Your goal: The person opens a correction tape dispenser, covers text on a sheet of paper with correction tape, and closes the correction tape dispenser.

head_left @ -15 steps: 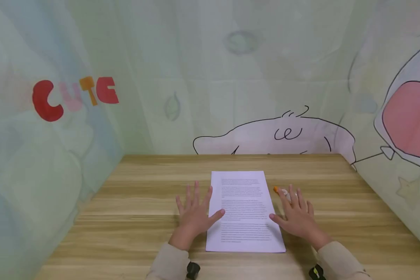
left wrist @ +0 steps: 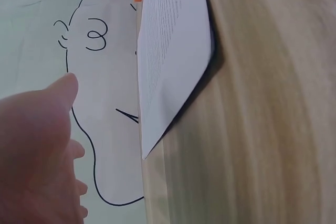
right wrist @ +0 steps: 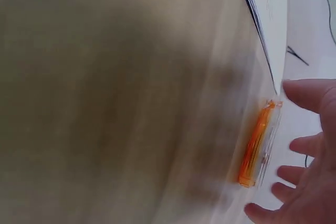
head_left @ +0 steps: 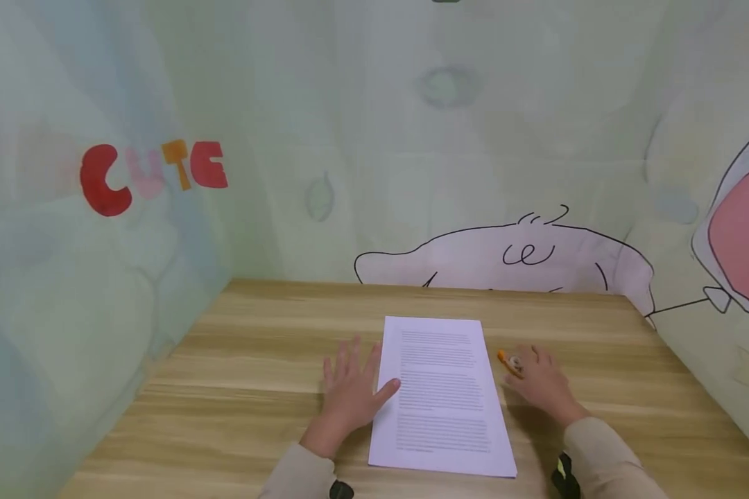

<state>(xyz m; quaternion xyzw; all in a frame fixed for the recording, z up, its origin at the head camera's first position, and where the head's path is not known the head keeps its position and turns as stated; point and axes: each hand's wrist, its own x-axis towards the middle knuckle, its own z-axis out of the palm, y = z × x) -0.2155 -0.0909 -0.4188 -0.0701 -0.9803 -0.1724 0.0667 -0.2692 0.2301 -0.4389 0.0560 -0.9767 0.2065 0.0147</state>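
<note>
A stack of printed white paper (head_left: 443,395) lies on the wooden table (head_left: 250,374). My left hand (head_left: 346,402) is at its left side, fingers spread, the thumb reaching over the sheet's edge; the left wrist view shows the hand (left wrist: 34,145) holding nothing. To the right of the stack lies a small orange and clear plastic item, apparently a correction tape (head_left: 510,363). Over it hovers my right hand (head_left: 544,387), partly hiding it. From the right wrist, its fingers look loosely bent around the correction tape (right wrist: 256,145), with a gap between.
A fabric backdrop (head_left: 287,229) with cartoon drawings and coloured letters (head_left: 106,181) rises behind the table and along both sides. Dark wrist straps (head_left: 564,475) sit at the sleeves.
My right hand has come down toward the correction tape, its fingers drawing in from a wide spread. The left hand stays beside the paper. The head view has shifted slightly.
</note>
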